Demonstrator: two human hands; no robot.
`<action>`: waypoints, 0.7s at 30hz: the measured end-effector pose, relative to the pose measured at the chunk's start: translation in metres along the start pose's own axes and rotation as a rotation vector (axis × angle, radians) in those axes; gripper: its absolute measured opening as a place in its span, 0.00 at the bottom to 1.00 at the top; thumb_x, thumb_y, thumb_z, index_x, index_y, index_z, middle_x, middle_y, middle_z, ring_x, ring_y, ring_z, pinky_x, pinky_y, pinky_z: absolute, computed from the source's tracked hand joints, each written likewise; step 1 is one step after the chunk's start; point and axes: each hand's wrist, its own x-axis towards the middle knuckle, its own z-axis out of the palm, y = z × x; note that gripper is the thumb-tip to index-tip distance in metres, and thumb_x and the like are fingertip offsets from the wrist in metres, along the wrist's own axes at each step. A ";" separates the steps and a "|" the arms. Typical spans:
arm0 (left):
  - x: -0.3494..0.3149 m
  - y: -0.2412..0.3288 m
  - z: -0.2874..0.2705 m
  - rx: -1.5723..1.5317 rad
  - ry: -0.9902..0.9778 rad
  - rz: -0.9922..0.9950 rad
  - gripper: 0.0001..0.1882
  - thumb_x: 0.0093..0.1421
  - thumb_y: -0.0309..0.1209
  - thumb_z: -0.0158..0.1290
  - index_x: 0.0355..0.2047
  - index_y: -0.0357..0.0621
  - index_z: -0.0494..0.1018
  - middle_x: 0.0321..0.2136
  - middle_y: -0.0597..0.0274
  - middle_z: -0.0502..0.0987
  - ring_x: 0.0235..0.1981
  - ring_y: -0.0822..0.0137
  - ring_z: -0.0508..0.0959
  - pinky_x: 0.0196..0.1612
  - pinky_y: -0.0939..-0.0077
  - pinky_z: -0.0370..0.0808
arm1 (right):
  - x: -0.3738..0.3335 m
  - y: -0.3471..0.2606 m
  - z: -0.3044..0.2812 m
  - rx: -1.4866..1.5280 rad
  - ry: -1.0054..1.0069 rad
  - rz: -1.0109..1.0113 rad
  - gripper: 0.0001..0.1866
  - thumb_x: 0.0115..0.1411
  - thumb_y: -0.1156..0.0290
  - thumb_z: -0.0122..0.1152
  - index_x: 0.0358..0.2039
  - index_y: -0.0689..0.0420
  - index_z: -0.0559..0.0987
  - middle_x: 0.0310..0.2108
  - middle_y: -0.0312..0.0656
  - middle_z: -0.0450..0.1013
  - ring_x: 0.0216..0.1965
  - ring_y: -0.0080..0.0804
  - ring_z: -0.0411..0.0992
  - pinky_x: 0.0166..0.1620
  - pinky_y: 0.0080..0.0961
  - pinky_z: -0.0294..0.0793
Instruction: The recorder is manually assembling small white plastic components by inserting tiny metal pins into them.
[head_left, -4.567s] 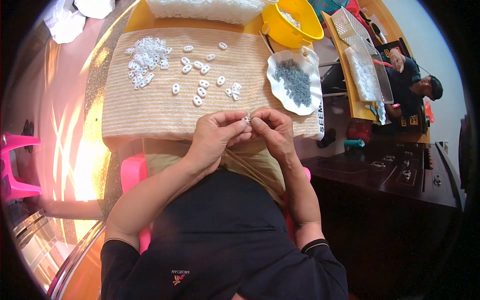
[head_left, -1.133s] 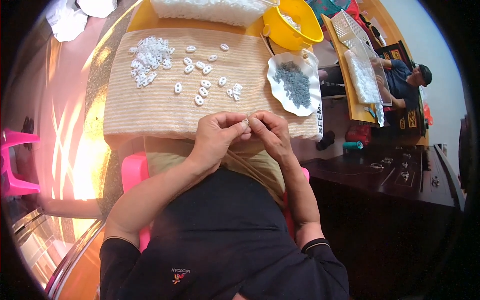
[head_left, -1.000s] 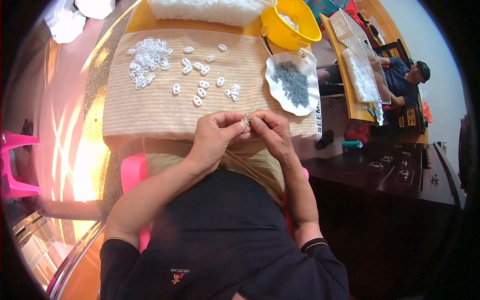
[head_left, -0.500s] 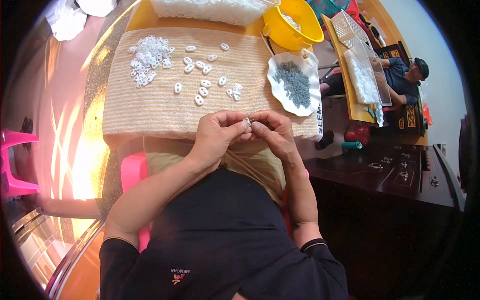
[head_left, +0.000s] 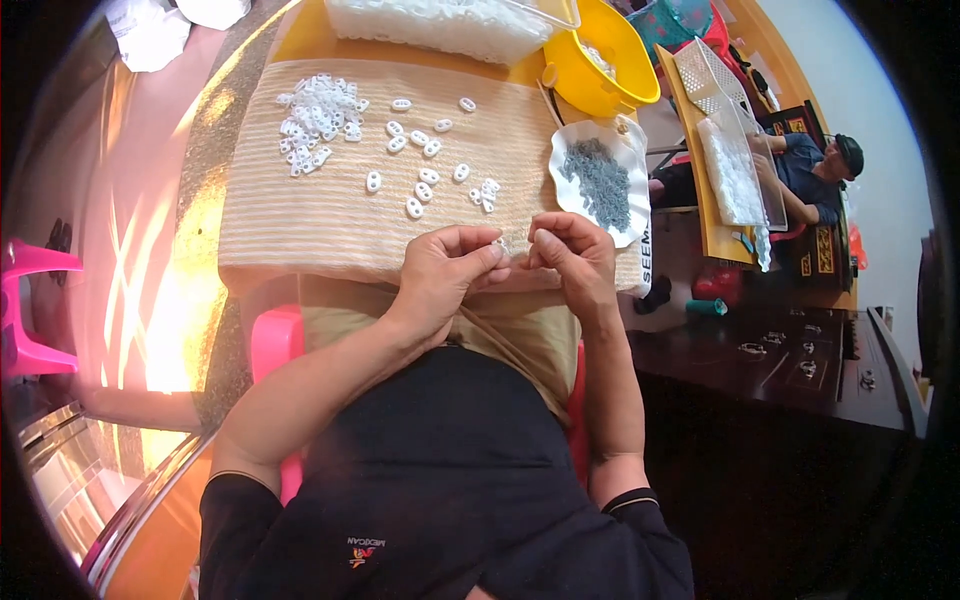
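My left hand point(head_left: 448, 268) pinches a small white plastic piece point(head_left: 503, 243) between thumb and forefinger, above the near edge of the striped towel point(head_left: 300, 220). A short gap to the right of it, my right hand point(head_left: 580, 262) has thumb and fingers pressed together; what they hold, if anything, is too small to make out. Beyond my hands lie several oval white pieces with two holes point(head_left: 428, 176) and a little cluster of white parts point(head_left: 487, 194). At the far left is a heap of small white plastic parts point(head_left: 318, 115). Small grey parts point(head_left: 597, 180) fill a wavy-edged white plate point(head_left: 638, 165).
Along the far edge stand a clear bin of white parts point(head_left: 450, 30) and a yellow basin point(head_left: 575, 75). At the right, a person point(head_left: 800, 170) sits at another table with a clear bin point(head_left: 735, 175). A pink stool point(head_left: 40, 300) stands on the left floor.
My hands have come apart: the right has moved to the right, away from the white piece, while the left still holds it. The whole view has shifted slightly.
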 end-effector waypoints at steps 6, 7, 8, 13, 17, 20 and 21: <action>0.000 0.000 -0.002 -0.060 0.056 0.032 0.11 0.59 0.23 0.54 0.42 0.34 0.71 0.31 0.57 0.78 0.31 0.70 0.79 0.36 0.81 0.78 | 0.035 -0.026 0.016 -0.435 -0.019 -0.172 0.06 0.57 0.78 0.59 0.35 0.65 0.78 0.26 0.37 0.74 0.23 0.18 0.71 0.28 0.15 0.70; 0.001 -0.004 -0.002 -0.091 0.063 0.052 0.10 0.59 0.23 0.54 0.42 0.34 0.71 0.32 0.57 0.78 0.31 0.70 0.79 0.36 0.81 0.78 | 0.042 -0.028 0.019 -0.437 -0.019 -0.176 0.06 0.57 0.78 0.59 0.35 0.65 0.78 0.26 0.37 0.74 0.23 0.18 0.71 0.28 0.15 0.70; 0.001 -0.003 -0.001 -0.121 0.073 0.072 0.10 0.59 0.22 0.54 0.42 0.34 0.71 0.32 0.58 0.77 0.32 0.70 0.79 0.36 0.80 0.79 | 0.050 -0.030 0.022 -0.571 -0.045 -0.279 0.06 0.57 0.77 0.60 0.35 0.64 0.79 0.26 0.37 0.74 0.24 0.18 0.71 0.28 0.16 0.70; -0.001 -0.002 0.002 -0.159 0.122 0.110 0.10 0.58 0.21 0.53 0.41 0.33 0.72 0.31 0.59 0.77 0.30 0.72 0.78 0.35 0.82 0.78 | 0.082 -0.021 0.033 -0.932 -0.096 -0.463 0.08 0.53 0.72 0.63 0.34 0.60 0.80 0.29 0.43 0.75 0.28 0.33 0.74 0.32 0.25 0.71; -0.002 0.001 0.000 -0.173 0.138 0.138 0.09 0.59 0.21 0.53 0.41 0.34 0.71 0.33 0.58 0.77 0.33 0.70 0.79 0.39 0.78 0.79 | 0.088 -0.023 0.046 -1.099 -0.102 -0.399 0.09 0.53 0.69 0.62 0.34 0.58 0.81 0.31 0.45 0.75 0.31 0.41 0.75 0.34 0.31 0.72; -0.002 0.003 0.000 -0.190 0.136 0.151 0.10 0.59 0.21 0.53 0.41 0.34 0.71 0.33 0.58 0.77 0.33 0.70 0.79 0.39 0.77 0.79 | 0.090 -0.027 0.053 -1.179 -0.110 -0.370 0.10 0.54 0.66 0.60 0.33 0.57 0.81 0.32 0.44 0.74 0.33 0.42 0.75 0.37 0.34 0.72; -0.003 0.004 0.000 -0.191 0.136 0.151 0.10 0.59 0.21 0.53 0.41 0.34 0.71 0.33 0.58 0.77 0.33 0.70 0.79 0.39 0.77 0.79 | 0.092 -0.028 0.055 -1.191 -0.136 -0.370 0.09 0.54 0.67 0.60 0.33 0.56 0.81 0.32 0.44 0.74 0.34 0.42 0.74 0.38 0.34 0.72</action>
